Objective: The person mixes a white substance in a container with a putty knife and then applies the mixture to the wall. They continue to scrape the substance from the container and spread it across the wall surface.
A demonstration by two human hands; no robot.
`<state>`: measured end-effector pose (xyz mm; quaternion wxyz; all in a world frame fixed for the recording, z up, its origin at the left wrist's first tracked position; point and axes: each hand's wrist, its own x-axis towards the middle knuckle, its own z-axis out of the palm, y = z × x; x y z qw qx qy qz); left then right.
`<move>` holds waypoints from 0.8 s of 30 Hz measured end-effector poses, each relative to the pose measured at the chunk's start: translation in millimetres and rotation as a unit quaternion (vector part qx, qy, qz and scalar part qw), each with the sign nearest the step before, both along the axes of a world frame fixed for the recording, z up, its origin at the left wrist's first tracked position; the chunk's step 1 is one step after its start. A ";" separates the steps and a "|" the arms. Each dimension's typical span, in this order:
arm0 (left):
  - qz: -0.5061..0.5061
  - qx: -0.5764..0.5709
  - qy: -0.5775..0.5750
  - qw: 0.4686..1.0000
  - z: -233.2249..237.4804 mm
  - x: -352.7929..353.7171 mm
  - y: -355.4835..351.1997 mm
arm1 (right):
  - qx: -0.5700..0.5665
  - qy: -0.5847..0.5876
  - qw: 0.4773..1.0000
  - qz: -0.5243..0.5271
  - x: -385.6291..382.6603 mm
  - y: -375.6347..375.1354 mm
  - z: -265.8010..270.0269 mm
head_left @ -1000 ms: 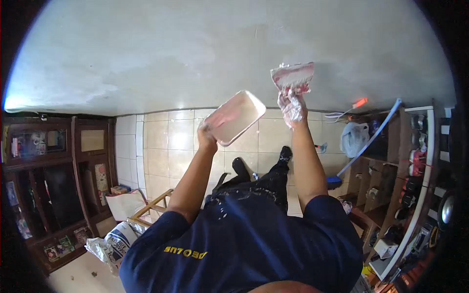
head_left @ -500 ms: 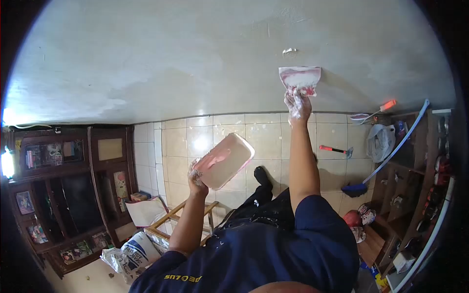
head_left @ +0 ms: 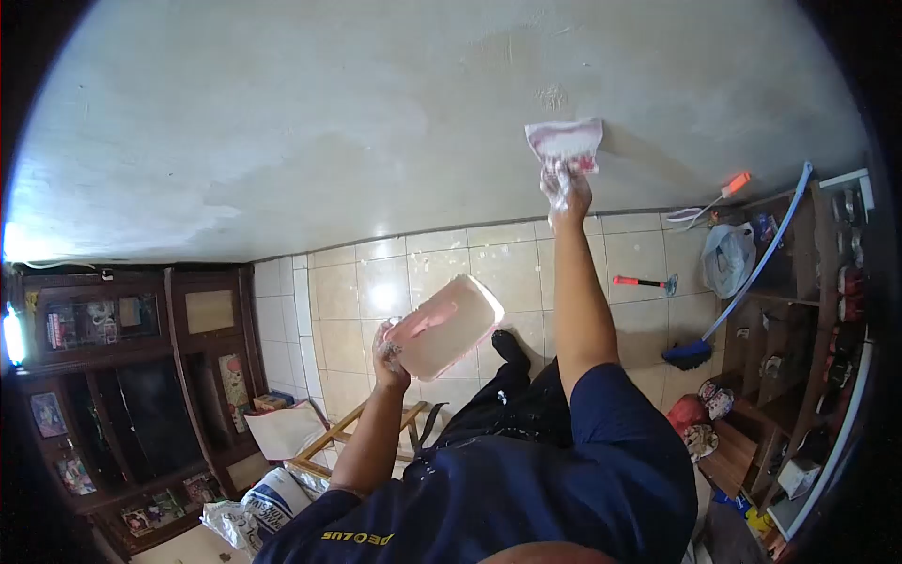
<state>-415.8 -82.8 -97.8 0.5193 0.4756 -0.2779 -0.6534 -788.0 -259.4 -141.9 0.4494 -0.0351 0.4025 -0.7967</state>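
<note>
My right hand (head_left: 567, 195), smeared with white paste, is closed on the lower edge of a wide, flat putty scraper (head_left: 567, 141). White paste and reddish patches cover the scraper's face, and its upper edge is at the grey wall (head_left: 376, 122). Just above it is a small rough patch of filler (head_left: 552, 96) on the wall. Lower and to the left, my left hand (head_left: 388, 350) grips one end of a pinkish rectangular tray (head_left: 446, 334), held tilted over the floor. Paste also marks the fingers of this hand.
Tiled floor (head_left: 362, 282) runs along the wall's foot. On the right are a red-handled tool (head_left: 644, 281), a plastic bag (head_left: 728, 254), a blue broom (head_left: 688, 352) and a shoe rack (head_left: 789, 329). A dark cabinet (head_left: 141, 376), wooden stool (head_left: 329, 437) and white sack (head_left: 272, 503) are at left.
The scraper and right hand have shifted slightly up and left, off a whitish spot that now shows as a rough patch. The tray has moved slightly down and right in view.
</note>
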 end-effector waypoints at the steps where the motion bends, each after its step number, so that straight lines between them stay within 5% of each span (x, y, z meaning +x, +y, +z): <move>1: -0.006 0.007 0.015 1.000 2.6 0.6 1.1 | 0.005 -0.006 1.000 0.020 2.4 11.0 -0.1; 8: -0.004 0.013 0.011 1.000 0.8 2.5 8.0 | -0.081 0.024 0.996 -0.020 -11.2 3.2 94.6; 16: -0.003 -0.002 0.000 1.000 5.5 -9.0 12.6 | 0.045 0.023 0.990 -0.133 5.8 2.8 4.7; 20: 0.000 0.016 0.010 1.000 0.5 -5.9 10.9 | -0.006 -0.058 0.995 -0.079 17.8 31.1 7.7; 24: 0.011 0.043 0.015 0.999 0.5 -8.5 10.1 | -0.142 -0.005 0.989 -0.028 3.6 17.7 103.4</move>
